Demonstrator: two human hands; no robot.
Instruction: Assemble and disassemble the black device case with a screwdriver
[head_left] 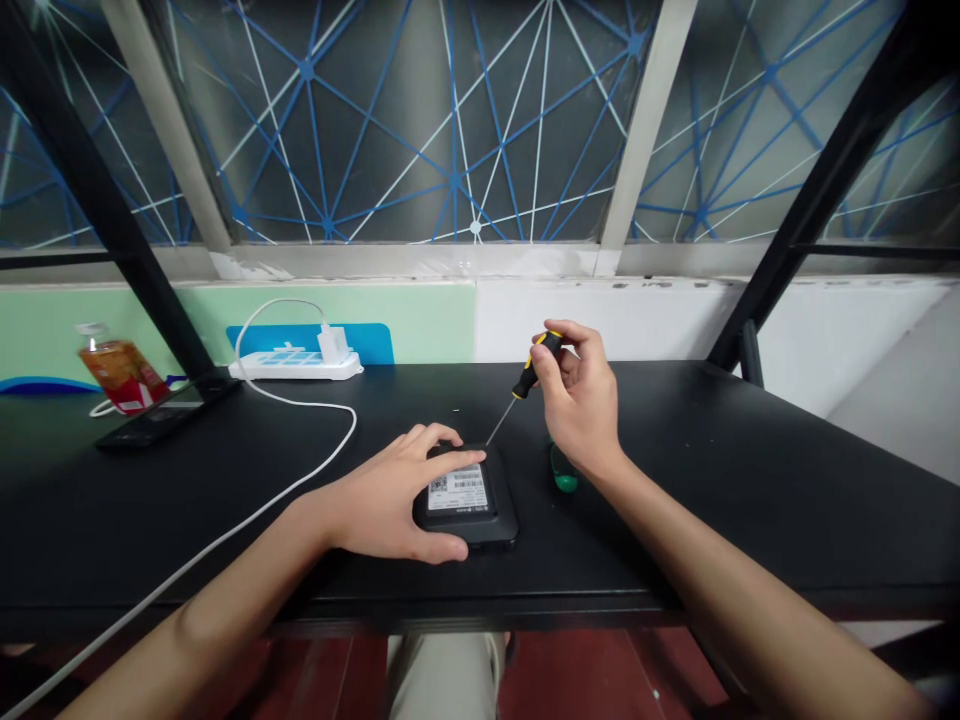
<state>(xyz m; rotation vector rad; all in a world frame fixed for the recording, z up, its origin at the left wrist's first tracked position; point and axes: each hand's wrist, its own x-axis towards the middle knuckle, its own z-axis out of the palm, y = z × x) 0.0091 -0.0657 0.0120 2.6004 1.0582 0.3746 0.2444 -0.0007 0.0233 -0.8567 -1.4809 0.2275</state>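
A flat black device [508, 515] with a white printed label lies on the black table [300, 540]. My left hand [397, 490] grips it, thumb at the near edge and fingers across the label toward the far edge. In my right hand [581, 395] is a screwdriver [536, 365] with a black and yellow handle, its fingers wrapped round the grip. The thin shaft slants down to the left. Its tip is at the device's far edge; whether it sits in a screw is too small to tell. A green object [564, 475] lies beside my right wrist, partly hidden.
A white cable [352, 420] runs from a charger [334, 343] in a white power strip [296, 366] across the table's left. A bottle [120, 370] with a red label and a dark flat tablet-like thing [165, 410] are at the far left. Black frame bars rise on both sides.
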